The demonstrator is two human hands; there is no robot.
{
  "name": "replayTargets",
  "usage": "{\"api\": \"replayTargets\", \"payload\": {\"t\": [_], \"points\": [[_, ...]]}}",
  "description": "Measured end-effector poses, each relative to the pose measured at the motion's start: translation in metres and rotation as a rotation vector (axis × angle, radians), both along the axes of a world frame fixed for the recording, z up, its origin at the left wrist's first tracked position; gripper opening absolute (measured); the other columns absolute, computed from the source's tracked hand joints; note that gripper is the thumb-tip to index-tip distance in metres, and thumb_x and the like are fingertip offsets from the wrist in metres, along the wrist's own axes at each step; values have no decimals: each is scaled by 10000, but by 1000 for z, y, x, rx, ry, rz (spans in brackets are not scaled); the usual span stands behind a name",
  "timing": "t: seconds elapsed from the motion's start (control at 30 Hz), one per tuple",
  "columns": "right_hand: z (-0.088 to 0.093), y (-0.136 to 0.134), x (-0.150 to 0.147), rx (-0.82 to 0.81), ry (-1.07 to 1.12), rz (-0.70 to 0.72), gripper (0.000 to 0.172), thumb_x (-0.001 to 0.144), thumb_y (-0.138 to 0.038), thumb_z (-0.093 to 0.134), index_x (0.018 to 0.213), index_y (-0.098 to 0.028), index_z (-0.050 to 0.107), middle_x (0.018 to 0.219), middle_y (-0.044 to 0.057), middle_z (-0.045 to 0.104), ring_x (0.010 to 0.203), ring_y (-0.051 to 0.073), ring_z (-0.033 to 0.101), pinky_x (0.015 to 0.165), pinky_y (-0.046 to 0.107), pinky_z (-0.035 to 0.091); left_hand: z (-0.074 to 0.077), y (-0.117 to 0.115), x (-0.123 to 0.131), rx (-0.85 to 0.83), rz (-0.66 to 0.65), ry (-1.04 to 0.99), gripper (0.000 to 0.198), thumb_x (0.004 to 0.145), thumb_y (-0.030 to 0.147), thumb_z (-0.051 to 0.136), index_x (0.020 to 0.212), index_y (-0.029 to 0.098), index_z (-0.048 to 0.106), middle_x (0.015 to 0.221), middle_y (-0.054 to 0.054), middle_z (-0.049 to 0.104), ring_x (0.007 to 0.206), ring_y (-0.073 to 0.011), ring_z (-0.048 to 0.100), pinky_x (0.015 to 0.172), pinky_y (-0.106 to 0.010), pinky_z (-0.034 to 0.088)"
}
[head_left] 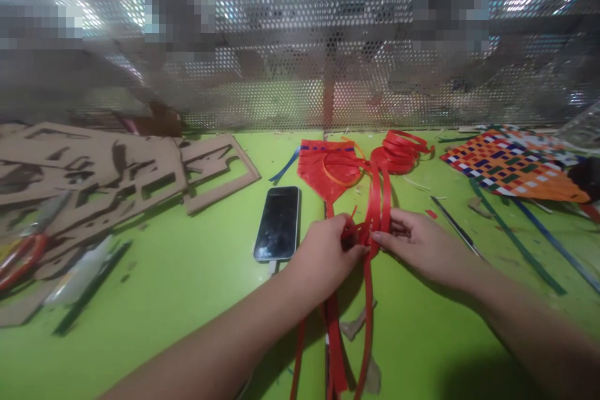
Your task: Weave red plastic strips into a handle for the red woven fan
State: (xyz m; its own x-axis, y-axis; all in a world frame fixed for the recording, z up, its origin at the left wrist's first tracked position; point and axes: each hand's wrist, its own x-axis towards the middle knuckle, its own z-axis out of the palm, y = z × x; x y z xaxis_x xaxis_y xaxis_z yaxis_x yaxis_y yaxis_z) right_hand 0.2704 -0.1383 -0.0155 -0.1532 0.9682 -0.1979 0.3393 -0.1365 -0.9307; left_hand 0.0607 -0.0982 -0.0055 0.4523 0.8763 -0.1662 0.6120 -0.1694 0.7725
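Note:
Between my hands hangs a loose bundle of narrow red strips (375, 200). My left hand (330, 253) pinches the strips from the left, thumb and fingers pressed together. From the right, my right hand (415, 240) holds the same strips between thumb and fingers. Long red tails (335, 344) run down toward the near table edge. Just beyond my left hand lies a flat red piece (323, 169) with a pointed lower end and a blue woven band along its top. A thin orange strip (330, 178) curls over it. Behind the bundle sits a coil of red strip (400, 151).
A phone (277, 224) with a cable lies left of my forearm. Cut cardboard frames (187, 203), scissors (28, 256) and a glue-like tube (77, 278) are further left. At right are a pen (454, 225) and colourful woven pieces (510, 165). A perforated metal screen (300, 69) stands behind.

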Motion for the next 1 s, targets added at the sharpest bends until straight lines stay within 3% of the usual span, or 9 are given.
{"api": "replayTargets", "payload": {"t": [0.17, 0.37, 0.47, 0.6, 1.0], "points": [[2, -1, 2, 12, -96, 47, 305, 983, -406, 684, 1244, -266, 757, 1107, 64, 817, 977, 288, 762, 880, 429, 617, 0, 0, 0, 20, -37, 36, 228, 868, 295, 787, 805, 216, 582, 780, -20, 686, 729, -204, 645, 638, -287, 431], [3, -3, 1, 75, -232, 38, 213, 961, -429, 703, 1044, -252, 788, 901, 59, 797, 825, 271, 730, 743, 384, 581, -4, 1, 1, 130, -83, -5, 279, 867, 263, 806, 1084, 195, 645, 1094, -81, 731, 992, -252, 697, 849, -340, 524], [3, -3, 0, 91, -307, 11, 199, 949, -430, 713, 984, -243, 770, 826, 48, 768, 751, 245, 700, 674, 348, 537, -4, 1, 1, 171, -116, 35, 153, 881, 257, 790, 929, 185, 664, 1039, -84, 702, 967, -249, 684, 846, -336, 522], [6, -3, -2, 80, -438, -20, 182, 954, -397, 688, 926, -222, 732, 770, 44, 736, 683, 219, 661, 593, 316, 459, -1, 1, 2, 178, -91, 120, 266, 869, 312, 811, 757, 191, 602, 865, -50, 651, 816, -223, 637, 733, -316, 482], [12, -9, -9, 28, -607, -59, 221, 936, -374, 705, 827, -245, 561, 751, 6, 712, 649, 186, 664, 572, 299, 419, -7, 6, 2, 142, -86, 106, 287, 881, 340, 768, 722, 209, 569, 740, -16, 626, 672, -183, 557, 615, -293, 381]]}}
